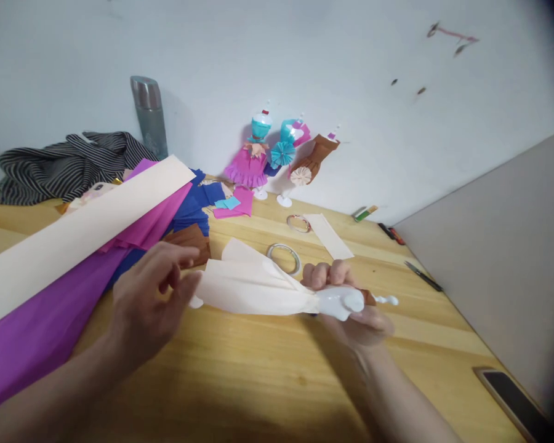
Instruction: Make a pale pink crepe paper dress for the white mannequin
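While my right hand (344,298) grips the white form (337,303) at its bust, with fingers on the far side and thumb on the near side, the form lies sideways above the middle of the table (258,381). Its beaded tip (388,300) points right and its base (196,302) points left. A cream skirt (253,286) is gathered at the waist and spreads left along the stand. My left hand (152,289) is at the left end of the skirt, thumb and index finger parted and the other fingers curled; I cannot tell whether the thumb touches the hem. Just beyond the skirt are a tape roll (298,261), a second roll (308,223) and a short cream strip (329,236). To the left, a long cream strip (87,237) lies across a purple sheet (50,344) and a pink sheet (152,218), with blue paper (194,200) and brown paper (196,240) beside them. At the far left, a bottle (151,120) stands behind a striped cloth (74,163). Three dressed forms (281,154) stand at the far edge, against the wall (203,55). On the right, a green tube (365,213) lies far, a dark pen-like tool (423,275) nearer, and a phone (512,394) nearest.
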The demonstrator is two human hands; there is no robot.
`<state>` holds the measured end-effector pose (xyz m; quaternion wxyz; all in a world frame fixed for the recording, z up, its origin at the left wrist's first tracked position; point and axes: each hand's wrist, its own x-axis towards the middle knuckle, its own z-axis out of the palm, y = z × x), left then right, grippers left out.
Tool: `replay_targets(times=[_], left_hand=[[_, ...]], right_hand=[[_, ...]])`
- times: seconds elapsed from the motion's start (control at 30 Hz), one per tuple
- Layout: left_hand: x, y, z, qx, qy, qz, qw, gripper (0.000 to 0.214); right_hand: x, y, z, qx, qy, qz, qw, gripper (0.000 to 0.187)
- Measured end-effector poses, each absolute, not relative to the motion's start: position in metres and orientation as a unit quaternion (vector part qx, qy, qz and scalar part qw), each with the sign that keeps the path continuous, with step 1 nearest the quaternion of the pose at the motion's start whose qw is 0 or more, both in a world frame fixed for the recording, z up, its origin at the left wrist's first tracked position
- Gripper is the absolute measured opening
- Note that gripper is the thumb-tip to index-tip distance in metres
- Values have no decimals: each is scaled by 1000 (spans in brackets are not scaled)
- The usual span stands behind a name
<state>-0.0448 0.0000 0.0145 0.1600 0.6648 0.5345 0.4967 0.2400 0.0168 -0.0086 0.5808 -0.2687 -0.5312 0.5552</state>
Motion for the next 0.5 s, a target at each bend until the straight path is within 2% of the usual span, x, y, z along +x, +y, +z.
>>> replay_targets(times=[0.07, 0.17, 0.23, 0.37, 0.43, 0.5], left_hand=[[-41, -7, 19, 753, 427, 491, 94, 16], [-32, -8, 29, 825, 320, 460, 66, 36], [-23, -4, 38, 833, 325, 440, 80, 48], [-3, 10, 55, 803, 413, 412, 126, 57], [3, 18, 61, 777, 446, 428, 118, 54], [4, 26, 65, 744, 476, 457, 104, 42]], right_hand=[[238, 12, -2, -278, -537, 544, 582, 26], [233, 9, 15, -311, -543, 512, 588, 25], [226, 10, 28, -344, -541, 492, 590, 26], [196, 23, 55, -380, -568, 450, 575, 25], [177, 31, 68, -388, -594, 437, 553, 27], [162, 37, 79, -392, -608, 436, 536, 33]])
